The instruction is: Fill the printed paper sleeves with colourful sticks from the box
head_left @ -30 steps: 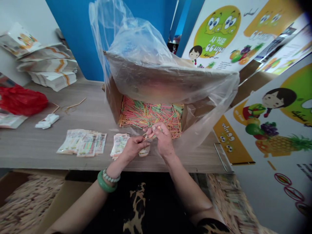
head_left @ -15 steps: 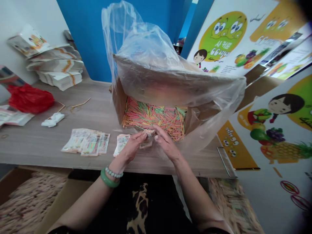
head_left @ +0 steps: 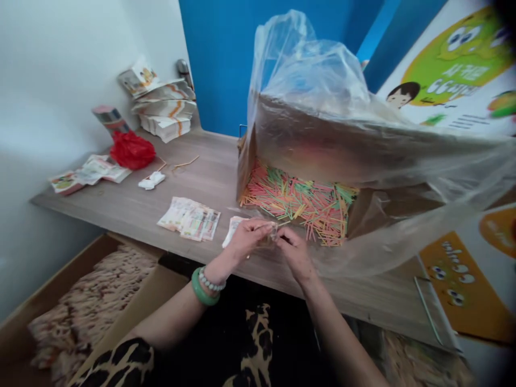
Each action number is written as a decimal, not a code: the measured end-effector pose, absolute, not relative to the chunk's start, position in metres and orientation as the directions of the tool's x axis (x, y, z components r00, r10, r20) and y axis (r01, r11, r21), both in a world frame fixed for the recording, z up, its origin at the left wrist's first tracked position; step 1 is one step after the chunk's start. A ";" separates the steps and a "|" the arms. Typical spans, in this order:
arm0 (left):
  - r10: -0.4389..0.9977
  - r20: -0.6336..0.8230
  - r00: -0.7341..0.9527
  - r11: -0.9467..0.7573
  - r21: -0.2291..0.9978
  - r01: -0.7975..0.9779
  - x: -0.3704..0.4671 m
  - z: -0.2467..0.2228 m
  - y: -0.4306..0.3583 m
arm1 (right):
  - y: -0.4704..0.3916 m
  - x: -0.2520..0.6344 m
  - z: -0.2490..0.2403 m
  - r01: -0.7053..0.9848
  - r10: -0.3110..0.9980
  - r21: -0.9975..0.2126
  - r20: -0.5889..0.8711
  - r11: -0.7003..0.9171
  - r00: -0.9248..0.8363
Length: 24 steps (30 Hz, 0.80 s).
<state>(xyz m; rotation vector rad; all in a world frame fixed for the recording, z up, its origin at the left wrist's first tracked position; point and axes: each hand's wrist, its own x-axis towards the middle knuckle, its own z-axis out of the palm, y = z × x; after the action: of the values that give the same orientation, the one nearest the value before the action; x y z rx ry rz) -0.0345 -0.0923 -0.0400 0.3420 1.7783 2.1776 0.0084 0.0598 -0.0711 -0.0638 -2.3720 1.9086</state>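
Wearing a green bangle and a beaded bracelet, my left hand is closed on a small clear plastic packet. The fingers of my right hand are pinched together at the packet's upper edge, where a thin pale stick pokes out. Exactly what the right fingertips grip is partly hidden. Just beyond both hands, a plastic-lined cardboard box lies open toward me, with many thin pink, green, yellow and orange sticks inside. Partly behind my left hand is a printed packet.
Left on the table are overlapping printed packets, a crumpled white tissue, a red plastic bag and stacked cartons. A box of many wrappers stands below the table edge. Printed cartons are at the right.
The view has swung left, so things appear farther right. My right hand, earlier with fingers extended beside the packet, now pinches at its upper edge. My left hand still holds the packet.
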 end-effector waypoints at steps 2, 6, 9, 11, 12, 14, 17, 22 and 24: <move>0.327 -0.001 -0.945 -0.144 0.988 -0.051 -0.036 -0.036 -0.117 | 0.045 0.008 -0.074 -0.031 0.020 -0.975 0.036 0.220 -0.999; 0.128 -0.034 -0.991 0.118 0.993 -0.019 -0.054 -0.043 -0.178 | 0.011 0.004 -0.087 0.021 -0.012 -0.885 -0.030 0.465 -0.999; -0.018 0.162 -0.987 0.690 0.716 0.105 -0.074 -0.062 -0.212 | -0.014 -0.006 -0.100 0.123 0.100 -0.735 -0.075 0.667 -0.992; -0.033 0.232 -0.972 0.898 0.434 0.073 -0.083 -0.074 -0.223 | -0.026 -0.015 -0.110 0.129 0.158 -0.690 -0.021 0.712 -0.987; -0.033 0.248 -0.968 0.940 0.338 0.054 -0.085 -0.079 -0.225 | -0.030 -0.019 -0.115 0.109 0.176 -0.692 0.026 0.714 -0.984; -0.038 0.273 -0.961 0.967 0.251 0.033 -0.086 -0.086 -0.228 | -0.033 -0.025 -0.122 0.080 0.203 -0.718 0.086 0.691 -0.975; -0.058 0.327 -0.943 0.973 0.231 0.020 -0.083 -0.089 -0.229 | -0.029 -0.028 -0.130 0.131 0.256 -0.759 0.048 0.638 -0.965; -0.059 0.380 -0.923 0.908 0.405 0.108 -0.070 -0.082 -0.222 | -0.019 -0.022 -0.132 0.095 0.259 -0.788 0.084 0.609 -0.962; -0.014 0.374 -0.927 0.812 0.546 0.208 -0.063 -0.079 -0.213 | -0.014 -0.019 -0.127 0.081 0.224 -0.757 0.088 0.649 -0.971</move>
<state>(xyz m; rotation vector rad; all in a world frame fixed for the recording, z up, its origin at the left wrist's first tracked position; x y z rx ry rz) -0.0629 -0.2133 -0.0792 0.1856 3.3355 1.0795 -0.0187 -0.0145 -0.1271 -0.2517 -2.6917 1.2230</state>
